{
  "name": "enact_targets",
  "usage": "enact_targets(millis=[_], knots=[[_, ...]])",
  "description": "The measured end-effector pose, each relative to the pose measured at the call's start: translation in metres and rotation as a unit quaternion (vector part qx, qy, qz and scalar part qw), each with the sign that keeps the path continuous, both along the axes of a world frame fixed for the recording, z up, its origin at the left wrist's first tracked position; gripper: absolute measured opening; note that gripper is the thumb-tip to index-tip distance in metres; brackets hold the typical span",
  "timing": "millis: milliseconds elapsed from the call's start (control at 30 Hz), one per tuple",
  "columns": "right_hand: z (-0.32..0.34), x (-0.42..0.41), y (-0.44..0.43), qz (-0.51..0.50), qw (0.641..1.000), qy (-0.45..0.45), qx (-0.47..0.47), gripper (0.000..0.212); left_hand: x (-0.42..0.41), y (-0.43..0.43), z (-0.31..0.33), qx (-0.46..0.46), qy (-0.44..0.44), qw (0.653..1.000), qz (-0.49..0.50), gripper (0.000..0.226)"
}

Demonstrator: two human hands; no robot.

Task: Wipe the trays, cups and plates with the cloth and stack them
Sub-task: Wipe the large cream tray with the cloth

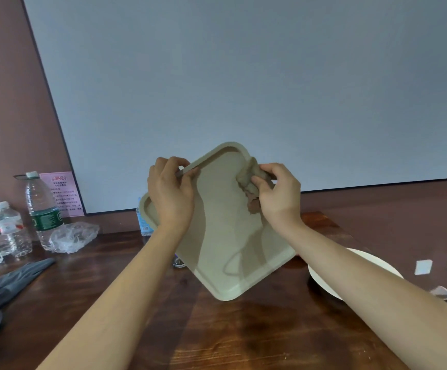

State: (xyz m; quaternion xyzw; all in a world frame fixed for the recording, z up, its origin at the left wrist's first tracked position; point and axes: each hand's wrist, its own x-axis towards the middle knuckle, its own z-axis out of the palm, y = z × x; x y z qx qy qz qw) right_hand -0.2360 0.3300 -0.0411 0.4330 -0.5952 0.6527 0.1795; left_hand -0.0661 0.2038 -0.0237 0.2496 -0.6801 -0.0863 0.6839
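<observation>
A beige rectangular tray (225,236) is held tilted above the wooden table, its inner face toward me. My left hand (170,190) grips its upper left rim, thumb on the inside and fingers curled over the edge. My right hand (277,193) holds a bunched brown cloth (249,180) against the tray's upper right rim. A white plate (324,279) lies on the table at the right, partly hidden by my right forearm.
Several water bottles (42,209) stand at the left by the wall, with crumpled clear plastic (72,236) beside them. Dark grey gloves (6,289) lie at the left table edge. A large white board (243,89) leans behind the table. Another bottle (143,222) shows behind the tray.
</observation>
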Motion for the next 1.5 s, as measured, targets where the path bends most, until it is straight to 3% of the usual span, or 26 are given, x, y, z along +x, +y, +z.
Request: enact_targets(millis=[100, 333, 567, 700, 767, 833, 900, 967, 1067, 1200, 1300, 1500], knots=[[-0.001, 0.005, -0.007, -0.022, 1.000, 0.011, 0.015, 0.014, 0.007, 0.000, -0.012, 0.042, 0.020, 0.999, 0.006, 0.004], [0.047, 0.037, -0.019, -0.009, 0.988, 0.154, 0.017, 0.015, 0.002, 0.010, -0.040, 0.077, 0.055, 0.995, -0.019, 0.008], [-0.020, -0.020, -0.012, -0.054, 0.969, 0.166, 0.178, 0.012, 0.036, -0.020, -0.062, 0.176, 0.085, 0.981, -0.011, 0.010], [-0.039, -0.029, -0.010, -0.049, 0.969, 0.165, 0.179, 0.015, 0.040, -0.029, -0.071, 0.199, 0.030, 0.979, 0.042, 0.014], [-0.031, -0.017, -0.018, -0.041, 0.964, 0.198, 0.172, 0.017, 0.032, -0.020, -0.067, 0.167, -0.019, 0.982, 0.088, 0.042], [-0.020, -0.001, -0.026, -0.032, 0.947, 0.268, 0.175, 0.021, 0.025, -0.009, -0.059, 0.053, -0.093, 0.986, 0.125, 0.059], [-0.010, 0.011, -0.031, -0.027, 0.925, 0.338, 0.171, 0.024, 0.015, -0.005, -0.052, -0.081, -0.175, 0.973, 0.126, 0.051], [-0.003, 0.016, -0.034, -0.023, 0.912, 0.378, 0.156, 0.023, 0.005, -0.006, -0.048, -0.145, -0.218, 0.962, 0.083, 0.025], [0.001, 0.015, -0.030, -0.021, 0.913, 0.384, 0.137, 0.023, 0.000, -0.011, -0.045, -0.143, -0.214, 0.966, 0.035, 0.006], [0.000, -0.010, -0.012, -0.046, 0.922, 0.369, 0.103, 0.020, 0.012, -0.018, -0.046, -0.100, -0.176, 0.979, 0.023, 0.019], [0.001, -0.034, 0.001, -0.064, 0.940, 0.320, 0.094, 0.021, 0.019, -0.018, -0.051, -0.078, -0.165, 0.983, 0.020, 0.016], [0.015, -0.033, 0.003, -0.064, 0.963, 0.250, 0.074, 0.023, 0.011, -0.012, -0.047, -0.058, -0.204, 0.977, 0.028, 0.012]])
